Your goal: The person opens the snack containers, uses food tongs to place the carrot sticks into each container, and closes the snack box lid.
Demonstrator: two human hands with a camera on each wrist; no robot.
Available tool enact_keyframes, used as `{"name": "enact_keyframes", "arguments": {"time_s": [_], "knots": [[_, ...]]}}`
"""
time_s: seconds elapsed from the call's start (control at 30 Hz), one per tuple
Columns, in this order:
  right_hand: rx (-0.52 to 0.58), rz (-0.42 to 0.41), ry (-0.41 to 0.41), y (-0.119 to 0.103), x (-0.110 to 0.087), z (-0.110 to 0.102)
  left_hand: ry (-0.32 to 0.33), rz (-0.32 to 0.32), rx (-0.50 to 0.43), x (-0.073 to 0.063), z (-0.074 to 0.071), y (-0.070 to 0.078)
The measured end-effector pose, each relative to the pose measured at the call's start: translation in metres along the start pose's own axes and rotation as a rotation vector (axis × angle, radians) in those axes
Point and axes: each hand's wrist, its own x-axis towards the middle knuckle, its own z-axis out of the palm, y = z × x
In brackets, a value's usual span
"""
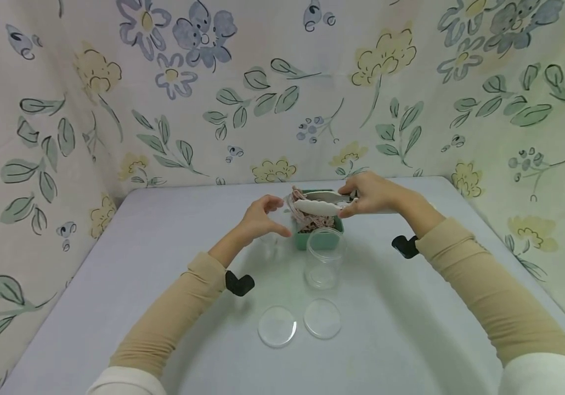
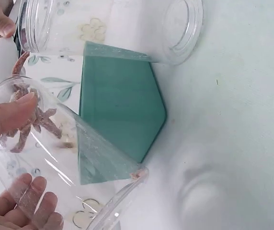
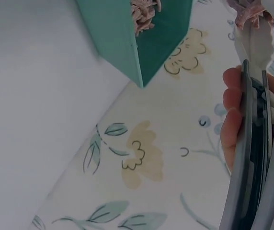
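My left hand (image 1: 261,220) holds a clear plastic jar (image 2: 62,163), thumb on one side and fingers on the other. In the left wrist view this jar is tilted, with pinkish-brown strips (image 2: 46,122) showing through its wall. My right hand (image 1: 375,193) grips a pair of tongs (image 1: 318,208) with white, scalloped tips. Some strips (image 3: 252,12) are at the tong tips in the right wrist view. Below the tongs, a green rectangular bin (image 1: 301,242) contains more tangled strips (image 1: 314,223). The tong tips reach toward the held jar's mouth.
A second clear jar (image 1: 323,269) stands upright without a lid in front of the bin. Two round clear lids (image 1: 277,327) lie side by side nearer the front of the white table (image 1: 188,219). A floral curtain (image 1: 272,126) hangs behind the table and at both sides.
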Motion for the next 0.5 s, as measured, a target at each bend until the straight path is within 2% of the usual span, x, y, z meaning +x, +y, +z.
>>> {"name": "enact_keyframes", "arguments": {"time_s": [0.23, 0.4, 0.5], "knots": [[-0.084, -0.021, -0.046, -0.009, 0.009, -0.003, 0.016, 0.036, 0.086, 0.000, -0.001, -0.001], [-0.244, -0.073, -0.076, -0.023, 0.019, 0.000, 0.016, 0.129, 0.217, 0.000, 0.002, 0.003], [-0.318, -0.099, -0.074, -0.032, 0.022, 0.003, 0.011, 0.165, 0.252, 0.000, 0.004, 0.005]]}}
